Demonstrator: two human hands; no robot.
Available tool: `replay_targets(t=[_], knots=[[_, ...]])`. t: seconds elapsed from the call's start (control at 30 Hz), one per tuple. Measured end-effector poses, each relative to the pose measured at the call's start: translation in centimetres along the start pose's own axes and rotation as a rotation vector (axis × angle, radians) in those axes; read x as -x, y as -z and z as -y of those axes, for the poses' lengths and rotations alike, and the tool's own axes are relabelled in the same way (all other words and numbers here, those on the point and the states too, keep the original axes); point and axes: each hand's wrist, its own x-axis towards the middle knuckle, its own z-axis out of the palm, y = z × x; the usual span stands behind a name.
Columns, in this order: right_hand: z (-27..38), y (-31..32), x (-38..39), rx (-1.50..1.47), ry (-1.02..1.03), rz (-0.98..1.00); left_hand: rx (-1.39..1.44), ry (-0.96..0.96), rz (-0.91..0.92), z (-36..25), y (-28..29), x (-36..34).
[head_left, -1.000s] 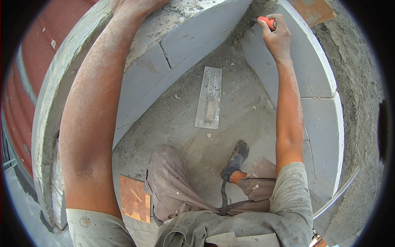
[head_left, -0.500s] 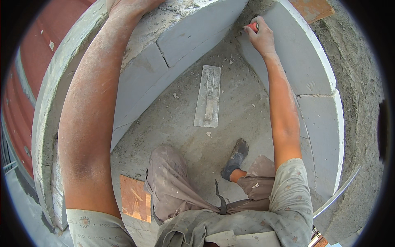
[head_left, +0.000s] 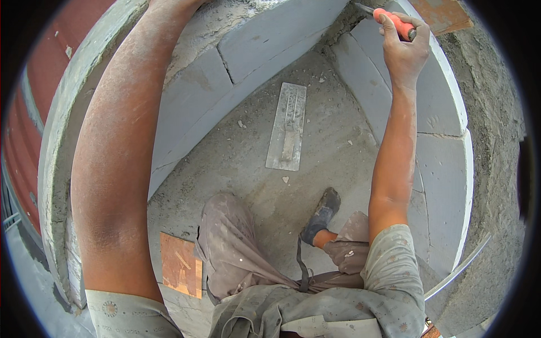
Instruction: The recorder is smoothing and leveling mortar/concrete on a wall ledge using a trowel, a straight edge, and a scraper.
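Note:
My right hand (head_left: 406, 53) is closed around the orange-red handle of a hand tool (head_left: 394, 23). The tool's narrow grey metal end points left into the corner between two light grey block walls; its exact kind I cannot make out. At the upper edge, my left hand (head_left: 183, 2) is mostly cut off, over the mortar-smeared top of the left block wall (head_left: 194, 93). Its fingers are hidden. Beside my right hand stands the right block wall (head_left: 442, 163). A rectangular metal plastering trowel (head_left: 288, 127) lies on the cement floor between the walls.
My bent knee (head_left: 228, 219) and shoe (head_left: 322, 214) are on the floor below the trowel. A brown board piece (head_left: 180, 265) lies at lower left, another board (head_left: 442, 16) at upper right. Rough mortar (head_left: 487, 112) borders the right wall; red roofing sheets (head_left: 22, 152) lie beyond the left.
My right hand has moved up and to the right, away from the corner, and more of the red-handled tool shows. My left arm has shifted slightly left.

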Motion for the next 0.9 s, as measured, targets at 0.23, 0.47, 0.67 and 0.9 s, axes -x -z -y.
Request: replay_targets(t=[0.23, 0.47, 0.67, 0.9], knots=[[-3.7, -3.5, 2.2, 0.258, 0.005, 0.081, -0.016, 0.013, 0.022, -0.2, 1.3, -0.4], [-4.8, -4.5, 5.0, 0.220, -0.018, 0.127, -0.029, 0.002, -0.003, 0.7, 0.9, 0.0], [-4.8, -3.3, 5.8, 0.018, 0.024, -0.108, -0.031, -0.003, -0.027, 0.3, 1.1, -0.3], [-3.2, -2.8, 4.7, -0.096, -0.064, -0.035, -0.047, -0.006, -0.022, 0.4, 0.2, -0.2]])
